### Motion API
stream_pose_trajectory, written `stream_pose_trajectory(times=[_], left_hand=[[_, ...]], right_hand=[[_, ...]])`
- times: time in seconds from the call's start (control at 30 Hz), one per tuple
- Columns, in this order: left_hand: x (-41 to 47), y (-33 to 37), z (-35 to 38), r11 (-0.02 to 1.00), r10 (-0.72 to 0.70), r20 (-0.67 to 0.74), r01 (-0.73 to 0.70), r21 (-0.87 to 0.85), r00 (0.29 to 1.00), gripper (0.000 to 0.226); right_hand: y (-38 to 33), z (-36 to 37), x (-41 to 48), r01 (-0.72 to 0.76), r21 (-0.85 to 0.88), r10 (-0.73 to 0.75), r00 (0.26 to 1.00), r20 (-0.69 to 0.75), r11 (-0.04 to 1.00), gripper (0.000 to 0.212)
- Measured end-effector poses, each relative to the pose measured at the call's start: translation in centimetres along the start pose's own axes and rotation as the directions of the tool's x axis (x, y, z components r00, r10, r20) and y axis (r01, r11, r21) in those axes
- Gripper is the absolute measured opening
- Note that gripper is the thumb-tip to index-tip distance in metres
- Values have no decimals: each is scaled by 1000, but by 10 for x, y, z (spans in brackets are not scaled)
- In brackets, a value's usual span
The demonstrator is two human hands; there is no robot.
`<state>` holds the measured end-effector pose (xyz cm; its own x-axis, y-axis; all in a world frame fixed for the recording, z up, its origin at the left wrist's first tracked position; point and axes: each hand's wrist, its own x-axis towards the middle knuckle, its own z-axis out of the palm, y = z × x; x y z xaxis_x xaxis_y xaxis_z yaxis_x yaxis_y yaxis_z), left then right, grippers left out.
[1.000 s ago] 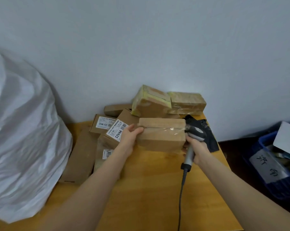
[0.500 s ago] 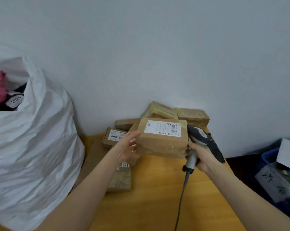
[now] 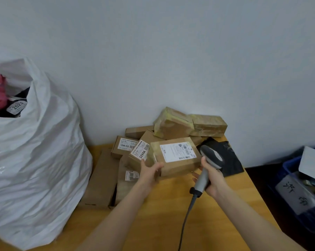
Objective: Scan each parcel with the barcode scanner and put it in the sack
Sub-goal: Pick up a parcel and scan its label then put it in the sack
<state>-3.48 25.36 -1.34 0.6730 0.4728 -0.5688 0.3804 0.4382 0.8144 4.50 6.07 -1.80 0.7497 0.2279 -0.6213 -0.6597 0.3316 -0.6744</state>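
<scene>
My left hand (image 3: 150, 172) grips the left end of a brown cardboard parcel (image 3: 174, 156), held just above the wooden table (image 3: 162, 223) with its white shipping label facing up. My right hand (image 3: 212, 179) is wrapped round the handle of a grey barcode scanner (image 3: 208, 165), whose head sits beside the parcel's right edge. Its cable hangs down toward me. A big white sack (image 3: 35, 151) stands at the left, its mouth open, with red and dark items inside.
Several more cardboard parcels (image 3: 173, 124) are piled against the wall behind the held one, and flat ones lie on the table's left part. A black plastic bag (image 3: 225, 160) lies behind the scanner. A blue bin (image 3: 298, 192) stands at the right, off the table.
The parcel was lifted off the table and turned until its label faces up. The scanner head has drawn back slightly to the parcel's right side.
</scene>
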Motion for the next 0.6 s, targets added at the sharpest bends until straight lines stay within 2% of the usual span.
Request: stream_pose_trajectory(times=[0.07,0.17,0.2,0.23,0.27,0.3,0.33,0.4,0.47,0.57,0.6], left_hand=[[1,-23,8,988,-98,-8,98,120,995,86],[-1,-38,17,893,-301,29,271,359,953,47],[3,-41,19,844,-325,-16,297,447,946,50],[13,-43,19,794,-300,-88,300,529,950,68],[23,-43,19,750,-227,-156,274,602,961,90],[33,-40,18,723,-123,-195,222,654,973,100],[41,-37,18,701,-20,-194,152,697,981,99],[58,-38,23,630,66,-101,37,776,993,89],[71,-48,27,553,31,-8,-10,833,999,82],[80,-65,26,341,-24,23,-13,940,999,69],[82,-69,25,305,-52,17,0,952,998,65]], right_hand=[[8,-3,4,0,-7,0,1000,-25,1000,18],[11,-12,14,-4,-56,1,998,-57,998,23],[12,-16,18,-11,-83,5,997,-72,996,30],[13,-21,22,-22,-110,12,996,-89,994,36],[16,-27,25,-34,-133,20,994,-107,990,41],[19,-33,27,-50,-150,31,992,-124,987,44],[23,-38,29,-71,-164,49,989,-140,984,45],[33,-48,31,-116,-181,86,983,-163,977,47],[46,-54,31,-146,-190,116,980,-159,971,46],[61,-55,28,-164,-207,143,983,-115,964,42],[63,-55,28,-163,-212,144,984,-103,964,41]])
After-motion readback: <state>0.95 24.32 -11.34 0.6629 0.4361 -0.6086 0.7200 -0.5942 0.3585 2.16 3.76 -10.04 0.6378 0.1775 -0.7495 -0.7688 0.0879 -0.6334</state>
